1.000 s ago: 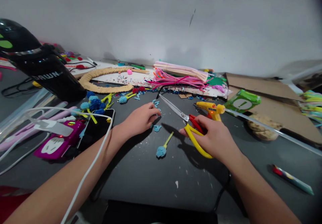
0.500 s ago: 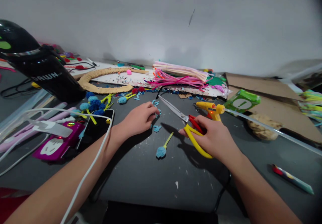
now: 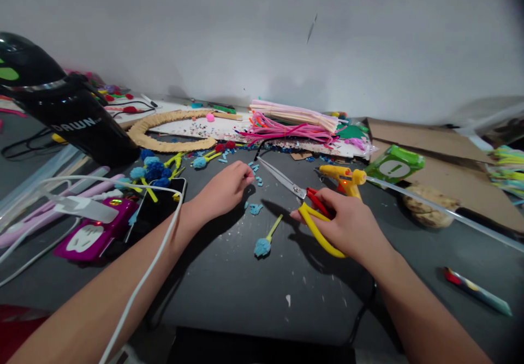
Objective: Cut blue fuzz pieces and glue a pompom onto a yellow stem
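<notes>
My right hand (image 3: pixel 347 225) grips a pair of scissors (image 3: pixel 305 200) by their yellow and red handles, blades pointing up and left over the dark table (image 3: pixel 245 287). My left hand (image 3: pixel 223 189) rests on the table with fingers curled and pinched among small blue pipe-cleaner scraps (image 3: pixel 256 208); what it pinches is too small to name. A blue pompom on a yellow stem (image 3: pixel 266 239) lies between the two hands.
A yellow glue gun (image 3: pixel 344 177) lies just beyond the scissors. Pink pipe cleaners (image 3: pixel 286 129), a tan ring (image 3: pixel 164 129) and pompom stems (image 3: pixel 158 170) sit further back. At left stand a black bottle (image 3: pixel 61 107), a phone (image 3: pixel 161 206) and a magenta device (image 3: pixel 94 233) with a white cable.
My left hand has drawn back slightly to the left, away from the scissor blades. The right hand and scissors have stayed in place.
</notes>
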{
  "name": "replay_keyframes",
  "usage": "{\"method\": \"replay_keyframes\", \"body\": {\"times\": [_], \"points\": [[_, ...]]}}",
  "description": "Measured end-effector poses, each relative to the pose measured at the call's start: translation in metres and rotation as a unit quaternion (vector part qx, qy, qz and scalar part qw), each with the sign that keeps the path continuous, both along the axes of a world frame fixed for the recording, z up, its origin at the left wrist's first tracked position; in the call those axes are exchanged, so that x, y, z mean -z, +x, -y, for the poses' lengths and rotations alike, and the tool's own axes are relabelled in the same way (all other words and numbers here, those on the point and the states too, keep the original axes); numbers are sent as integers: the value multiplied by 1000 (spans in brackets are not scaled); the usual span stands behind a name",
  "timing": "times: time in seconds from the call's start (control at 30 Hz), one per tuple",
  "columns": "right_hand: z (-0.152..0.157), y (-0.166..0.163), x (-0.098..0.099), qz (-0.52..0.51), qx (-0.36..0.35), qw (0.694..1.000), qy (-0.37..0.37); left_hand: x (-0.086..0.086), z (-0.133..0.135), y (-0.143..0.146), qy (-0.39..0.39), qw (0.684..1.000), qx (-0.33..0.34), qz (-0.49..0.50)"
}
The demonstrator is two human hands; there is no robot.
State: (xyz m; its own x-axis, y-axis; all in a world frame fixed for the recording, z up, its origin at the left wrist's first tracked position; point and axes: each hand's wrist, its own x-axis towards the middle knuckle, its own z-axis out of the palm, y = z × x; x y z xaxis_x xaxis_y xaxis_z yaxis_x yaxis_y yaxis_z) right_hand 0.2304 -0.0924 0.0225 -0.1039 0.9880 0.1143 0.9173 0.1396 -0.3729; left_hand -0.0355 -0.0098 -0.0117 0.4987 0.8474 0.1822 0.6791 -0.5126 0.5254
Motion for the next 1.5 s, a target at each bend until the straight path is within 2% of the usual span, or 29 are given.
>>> {"method": "replay_keyframes", "body": {"times": [0.17,0.37,0.47,0.73,0.93,1.2,1.33,1.5], "points": [[0,0,0,0,1,1000,1,-5,0,0,-33,991,-71,107],[-1,0,2,7,-1,1000,10,-6,-1,1,-38,981,-66,180],[-1,1,3,12,1,1000,6,-7,-1,2,-70,976,-69,196],[-1,1,3,6,-2,1000,9,-15,0,7,-203,917,-92,330],[-2,1,4,8,8,1000,-2,-21,2,5,-129,933,-105,318],[-2,2,5,11,11,1000,-2,-24,3,5,-132,944,-110,283],[0,0,4,12,13,1000,-7,-25,4,6,-104,958,-119,239],[-1,-1,4,10,16,1000,-17,-24,5,5,-69,963,-119,234]]}}
